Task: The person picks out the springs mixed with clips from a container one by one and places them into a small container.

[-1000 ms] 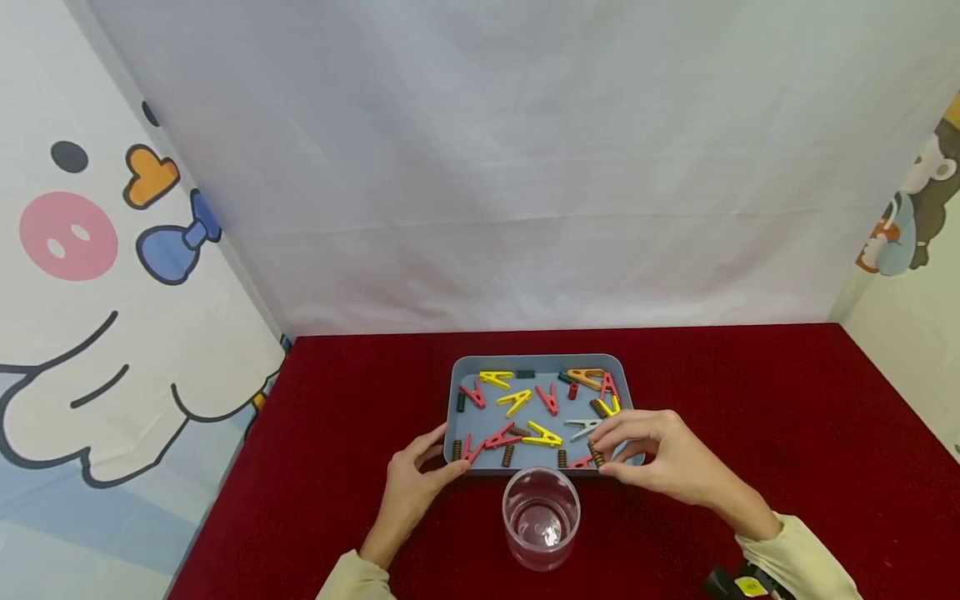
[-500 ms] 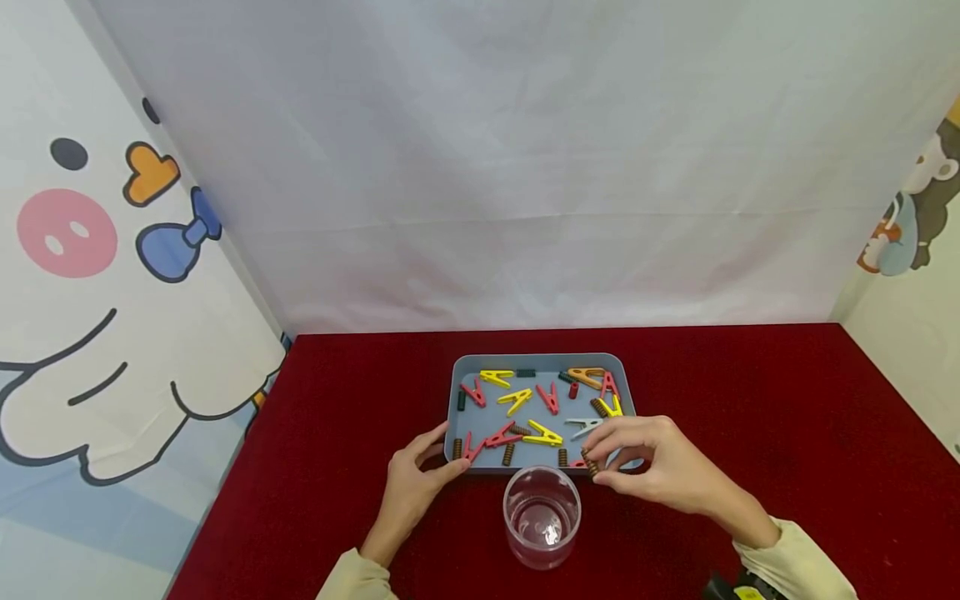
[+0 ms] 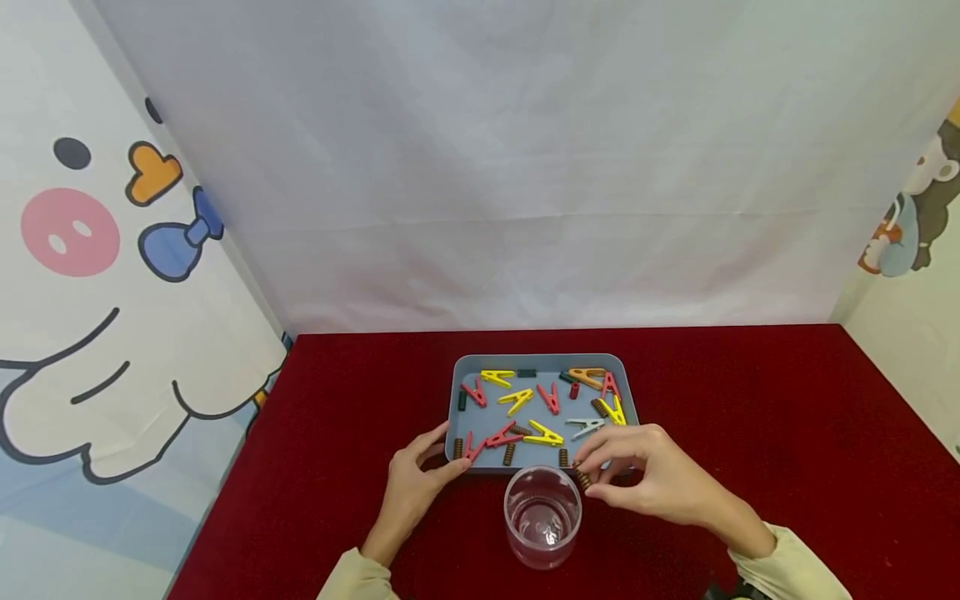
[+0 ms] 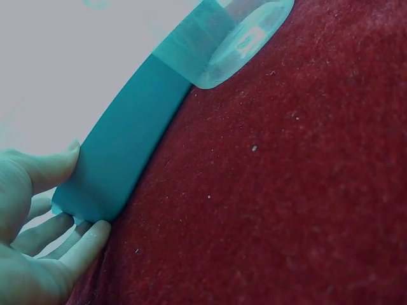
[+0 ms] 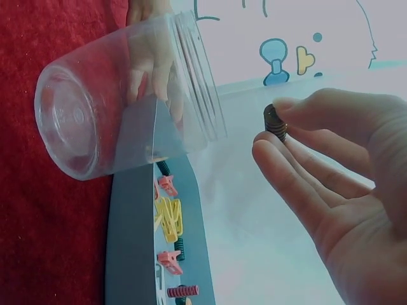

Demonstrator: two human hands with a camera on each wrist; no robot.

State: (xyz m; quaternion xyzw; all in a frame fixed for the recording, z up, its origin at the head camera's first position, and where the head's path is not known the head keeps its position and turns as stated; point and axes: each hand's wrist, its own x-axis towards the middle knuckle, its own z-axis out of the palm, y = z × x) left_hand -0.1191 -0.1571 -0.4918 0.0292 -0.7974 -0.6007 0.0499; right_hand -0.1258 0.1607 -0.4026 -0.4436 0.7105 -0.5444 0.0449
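Observation:
My right hand pinches a brown coil spring between thumb and fingertips, beside the rim of a clear cup. In the right wrist view the spring is off the table, apart from the mouth of the cup. My left hand holds the near left corner of a blue-grey tray; its thumb and fingers touch two sides of the corner in the left wrist view. Inside the tray lie red, yellow, orange and pale clips, such as a yellow clip, among several springs.
Standing just in front of the tray, the cup has no springs visible in it. A dark red cloth covers the table. A white curtain hangs behind, and a printed cartoon panel stands at the left.
My right hand has carried the brown spring left and toward me, from over the tray's near right edge to beside the cup's rim. My left hand has stayed at the tray's corner.

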